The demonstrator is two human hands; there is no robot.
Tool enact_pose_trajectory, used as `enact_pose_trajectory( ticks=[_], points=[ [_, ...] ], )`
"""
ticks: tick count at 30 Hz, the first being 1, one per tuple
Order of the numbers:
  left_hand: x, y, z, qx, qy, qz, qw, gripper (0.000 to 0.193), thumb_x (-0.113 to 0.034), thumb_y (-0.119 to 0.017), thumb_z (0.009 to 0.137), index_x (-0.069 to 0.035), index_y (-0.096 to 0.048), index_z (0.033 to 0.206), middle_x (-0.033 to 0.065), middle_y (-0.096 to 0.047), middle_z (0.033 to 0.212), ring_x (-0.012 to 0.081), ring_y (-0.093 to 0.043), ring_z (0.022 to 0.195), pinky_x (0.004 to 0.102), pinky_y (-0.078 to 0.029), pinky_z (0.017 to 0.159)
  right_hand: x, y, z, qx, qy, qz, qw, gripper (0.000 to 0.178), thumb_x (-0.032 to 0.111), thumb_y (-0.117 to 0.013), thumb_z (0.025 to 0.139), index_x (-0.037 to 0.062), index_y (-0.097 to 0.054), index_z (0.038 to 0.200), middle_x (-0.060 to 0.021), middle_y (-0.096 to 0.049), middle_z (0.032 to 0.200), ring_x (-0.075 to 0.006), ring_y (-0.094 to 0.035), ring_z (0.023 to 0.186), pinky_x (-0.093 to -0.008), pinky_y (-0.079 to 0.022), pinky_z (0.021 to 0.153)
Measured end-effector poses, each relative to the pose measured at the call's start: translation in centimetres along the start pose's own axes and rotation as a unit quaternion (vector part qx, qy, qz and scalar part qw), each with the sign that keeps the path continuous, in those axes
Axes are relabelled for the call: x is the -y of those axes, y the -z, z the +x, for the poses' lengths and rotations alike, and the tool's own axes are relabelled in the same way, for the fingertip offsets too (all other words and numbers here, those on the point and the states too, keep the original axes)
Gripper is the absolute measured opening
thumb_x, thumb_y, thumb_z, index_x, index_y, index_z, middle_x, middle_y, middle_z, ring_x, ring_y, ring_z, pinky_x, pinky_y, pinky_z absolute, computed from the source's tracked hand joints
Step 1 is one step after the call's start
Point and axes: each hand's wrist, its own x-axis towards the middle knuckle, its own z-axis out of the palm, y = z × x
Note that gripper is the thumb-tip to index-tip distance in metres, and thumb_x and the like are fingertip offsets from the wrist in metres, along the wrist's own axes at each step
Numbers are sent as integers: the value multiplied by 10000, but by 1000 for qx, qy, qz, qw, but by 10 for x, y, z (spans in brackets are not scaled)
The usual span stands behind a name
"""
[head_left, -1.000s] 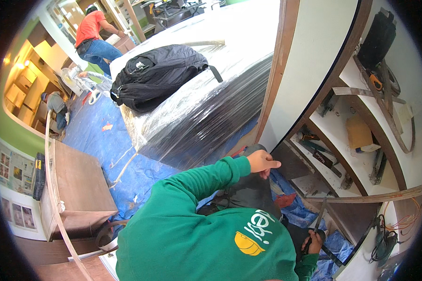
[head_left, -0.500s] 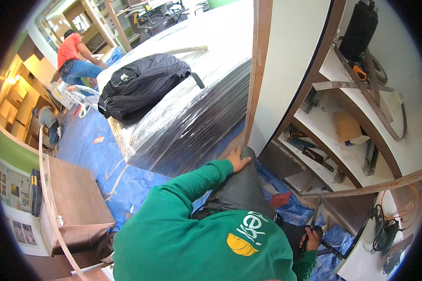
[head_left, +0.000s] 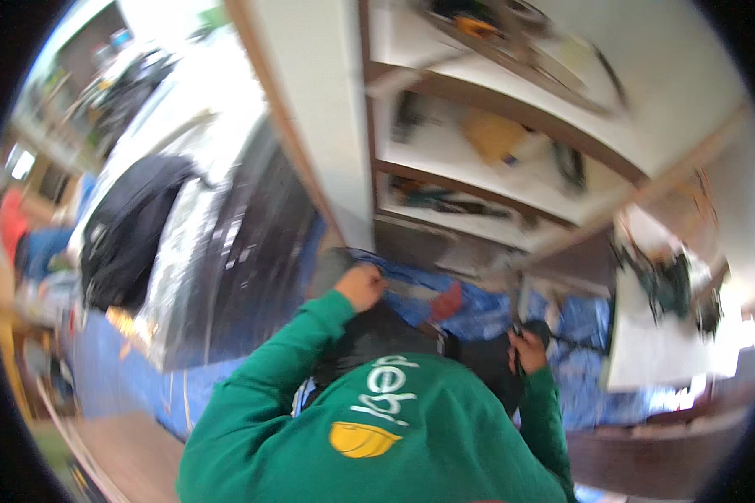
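Blue tarp (head_left: 583, 323) covers the floor, with a red scrap (head_left: 446, 303) on it. At left, a plastic-wrapped block (head_left: 252, 226) bears a black backpack (head_left: 130, 239). On the far side, white shelves (head_left: 424, 152) hold an orange-and-black item (head_left: 476, 28) up top, a tan object (head_left: 488, 134) midway, blurred dark tools (head_left: 461, 204) below. A white panel (head_left: 646, 352) at right carries a dark bundle (head_left: 669, 283).

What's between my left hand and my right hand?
In the head view, blue tarp and a blurred red scrap on it show between your left hand and right hand, edged by your dark trousers.
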Motion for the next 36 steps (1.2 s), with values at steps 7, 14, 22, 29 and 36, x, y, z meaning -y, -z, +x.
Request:
enact_pose_trajectory(
  ticks=[7,14,22,29,36],
  points=[
    [24,11,-10,-60,121,154,979,653,-381,-681,828,-98,-525,1394,212,-399,1499,396,-315,1414,489,-297,1131,21,-5,-29,-2,81,33,996,199,156,-559,979,22,-569,1126,-39,-529,591,-146,-528,445,-304,-410,409],
    [-33,14,-1,118,11,-170,978,266,-255,-646,906,-32,-711,1036,164,-656,1233,341,-611,1145,441,-474,967,45,-24,-38,45,115,-3,992,271,146,-575,967,-16,-552,1184,-29,-535,610,-116,-527,471,-273,-424,432],
    [-162,-23,11,-23,-435,21,900,692,-116,-701,758,-131,-481,1414,128,-434,1497,316,-360,1423,497,-258,1179,66,-51,-44,126,122,45,984,223,151,-538,979,-18,-556,1123,-35,-535,618,-129,-531,468,-279,-434,431],
    [-120,-29,57,-45,-406,197,891,878,-81,-673,665,-124,-374,1489,124,-296,1583,344,-256,1470,561,-196,1185,77,-43,-63,167,75,-19,983,219,132,-515,973,-28,-553,1117,-47,-533,622,-132,-519,453,-272,-433,424],
    [-111,-30,40,-90,-246,110,959,878,-77,-687,657,-47,-369,1475,240,-309,1544,384,-278,1452,552,-202,1179,74,-38,-65,166,10,-23,986,233,134,-524,969,-40,-551,1121,-33,-522,617,-117,-505,451,-270,-425,422]
  ],
)
